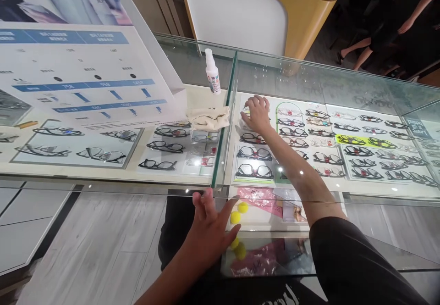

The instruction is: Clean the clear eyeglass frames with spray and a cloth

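Observation:
My right hand reaches deep into a glass display case. Its fingers curl down over a pale pair of glasses at the far end of the left column of a white tray. Dark-framed glasses lie in rows just below the hand, and several more rows fill the tray to the right. My left hand rests with spread fingers against the case's near glass edge and holds nothing.
A white spray bottle and a folded beige cloth sit on the case top beside a large printed board. Two yellow balls and a pink packet lie on the lower shelf. Another person stands at the far right.

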The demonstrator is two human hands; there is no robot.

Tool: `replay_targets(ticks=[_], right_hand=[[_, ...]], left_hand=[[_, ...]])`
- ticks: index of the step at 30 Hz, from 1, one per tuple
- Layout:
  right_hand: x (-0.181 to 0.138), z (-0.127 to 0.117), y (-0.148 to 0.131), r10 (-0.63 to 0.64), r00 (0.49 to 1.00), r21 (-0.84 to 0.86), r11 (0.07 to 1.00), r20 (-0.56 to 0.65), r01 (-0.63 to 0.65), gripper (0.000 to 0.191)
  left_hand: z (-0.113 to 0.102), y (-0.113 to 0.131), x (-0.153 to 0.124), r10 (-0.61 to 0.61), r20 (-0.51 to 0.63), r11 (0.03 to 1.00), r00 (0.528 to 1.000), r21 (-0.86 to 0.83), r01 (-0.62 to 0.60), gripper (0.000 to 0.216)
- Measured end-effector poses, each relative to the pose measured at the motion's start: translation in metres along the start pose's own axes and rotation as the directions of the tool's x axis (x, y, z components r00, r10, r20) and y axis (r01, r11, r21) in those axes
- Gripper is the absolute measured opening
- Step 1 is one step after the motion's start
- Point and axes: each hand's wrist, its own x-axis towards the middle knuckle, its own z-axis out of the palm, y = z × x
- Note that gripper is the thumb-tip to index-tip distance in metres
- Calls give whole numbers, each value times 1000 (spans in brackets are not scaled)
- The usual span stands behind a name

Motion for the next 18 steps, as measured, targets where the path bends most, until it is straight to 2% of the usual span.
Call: replay_targets(ticks=[4,6,8,9,10,11,12,13,14,15,16,17,18], right_hand=[[-41,-17,-62,-102,992,77,991,-74,108,32],[-70,-24,-86,-109,992,137,984,-69,118,32],[-100,-28,-103,-85,994,222,970,-65,98,32],[-114,-30,-110,-78,995,267,959,-59,91,33],[-128,-31,-115,-85,995,314,944,-51,97,34],[-141,-33,-119,-92,995,358,929,-37,99,35],[-153,-35,-123,-93,995,388,916,-26,96,36],[-164,-37,-127,-99,995,401,911,-17,98,36],[-175,-41,-130,-104,994,407,908,-13,101,35],[-185,-46,-133,-115,993,412,905,-11,109,33],[-195,-52,-134,-136,991,421,898,-7,127,32],[-205,-59,-135,-171,985,438,886,2,153,31],[-214,-67,-136,-215,976,461,869,23,180,31]], left_hand=[[-13,7,-2,-18,-94,997,995,67,25,45],[-35,2,-3,41,-88,999,995,39,-38,37],[-68,-16,-1,82,-165,995,983,-37,-89,30],[-87,-31,3,70,-281,995,957,-51,-87,26],[-108,-50,9,3,-439,998,898,-53,-29,18],[-128,-73,17,-64,-585,998,809,-58,37,18],[-147,-99,29,-144,-699,990,700,-98,105,34],[-165,-128,42,-255,-746,966,615,-172,192,54],[-180,-157,57,-394,-711,918,583,-278,281,73],[-192,-186,72,-539,-669,841,512,-391,374,85],[-200,-212,88,-640,-583,768,501,-472,433,92],[-205,-234,103,-681,-516,731,519,-519,443,94],[-206,-252,117,-689,-457,718,563,-541,439,90]])
